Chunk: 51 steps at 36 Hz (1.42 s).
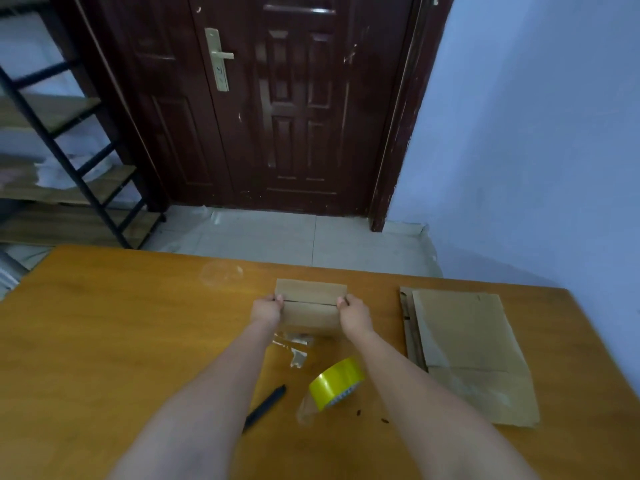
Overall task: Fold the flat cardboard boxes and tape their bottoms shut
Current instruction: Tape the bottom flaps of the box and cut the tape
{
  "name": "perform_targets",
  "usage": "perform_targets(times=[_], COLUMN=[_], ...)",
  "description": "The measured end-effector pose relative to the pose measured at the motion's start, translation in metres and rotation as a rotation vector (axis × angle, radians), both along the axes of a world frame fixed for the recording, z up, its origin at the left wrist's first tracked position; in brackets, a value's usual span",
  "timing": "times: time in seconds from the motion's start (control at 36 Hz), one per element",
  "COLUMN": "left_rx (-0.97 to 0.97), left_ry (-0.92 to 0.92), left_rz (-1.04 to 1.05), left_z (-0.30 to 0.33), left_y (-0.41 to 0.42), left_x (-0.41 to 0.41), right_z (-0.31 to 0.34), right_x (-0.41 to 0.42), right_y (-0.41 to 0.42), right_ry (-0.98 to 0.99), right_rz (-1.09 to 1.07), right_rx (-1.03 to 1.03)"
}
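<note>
Head view: left hand (266,310), right hand (354,313) fingers grip folded box (310,303) ends.

I see a matt brown cardboard box (310,303) between my hands, matt flat cardboard sheets (467,348) right of my right hand, glossy yellow plastic tape roll (336,382) nearer me, smooth orange semi-gloss wooden table (121,323), glossy dark door (277,98).

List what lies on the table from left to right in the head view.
Black pen → left hand → small box it grips → tape roll → right hand → flat cardboard stack.
</note>
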<state>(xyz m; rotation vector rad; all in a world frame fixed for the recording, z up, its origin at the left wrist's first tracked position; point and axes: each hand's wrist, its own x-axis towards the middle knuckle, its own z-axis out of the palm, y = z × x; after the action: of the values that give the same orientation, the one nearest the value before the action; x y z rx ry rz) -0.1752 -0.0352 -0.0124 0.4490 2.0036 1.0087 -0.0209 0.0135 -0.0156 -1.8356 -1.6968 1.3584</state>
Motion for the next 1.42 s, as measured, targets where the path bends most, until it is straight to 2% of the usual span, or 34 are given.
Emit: perform_targets(times=[0.11,0.28,0.47,0.64,0.81,0.92,1.0,1.14,1.31,1.42], left_rx=[0.066,0.154,0.334,0.343,0.324,0.3,0.241,0.148,0.102,0.174], left_ry=[-0.018,0.091,-0.131,-0.345,-0.394,-0.427,-0.374,-0.318,-0.395,-0.508], left_rz=[-0.003,0.062,0.199,0.149,0.167,0.154,0.184,0.258,0.308,0.405], left_z=[0.016,0.029,0.04,0.049,0.034,0.023,0.009,-0.023,-0.054,-0.062], left_y=[0.001,0.002,0.001,0.003,-0.005,-0.009,-0.009,-0.009,-0.015,-0.012], left_x=[0.0,-0.005,-0.023,-0.048,-0.081,-0.094,-0.106,-0.13,-0.148,-0.156], right_z=[0.016,0.041,0.059,0.066,0.058,0.042,0.026,-0.008,-0.041,-0.053], right_x=[0.003,-0.001,-0.027,-0.053,-0.087,-0.103,-0.112,-0.122,-0.137,-0.149], right_y=[0.007,0.024,0.038,0.039,0.033,0.027,0.024,0.017,0.0,-0.006], right_ry=[0.152,0.339,0.472,0.38,0.346,0.282,0.271,0.132,0.079,0.099], right_rz=[-0.063,-0.09,-0.221,-0.193,-0.109,-0.089,-0.081,-0.024,0.024,0.05], right_rx=[-0.002,0.021,-0.054,0.108,0.122,0.045,-0.022,-0.118,-0.297,-0.352])
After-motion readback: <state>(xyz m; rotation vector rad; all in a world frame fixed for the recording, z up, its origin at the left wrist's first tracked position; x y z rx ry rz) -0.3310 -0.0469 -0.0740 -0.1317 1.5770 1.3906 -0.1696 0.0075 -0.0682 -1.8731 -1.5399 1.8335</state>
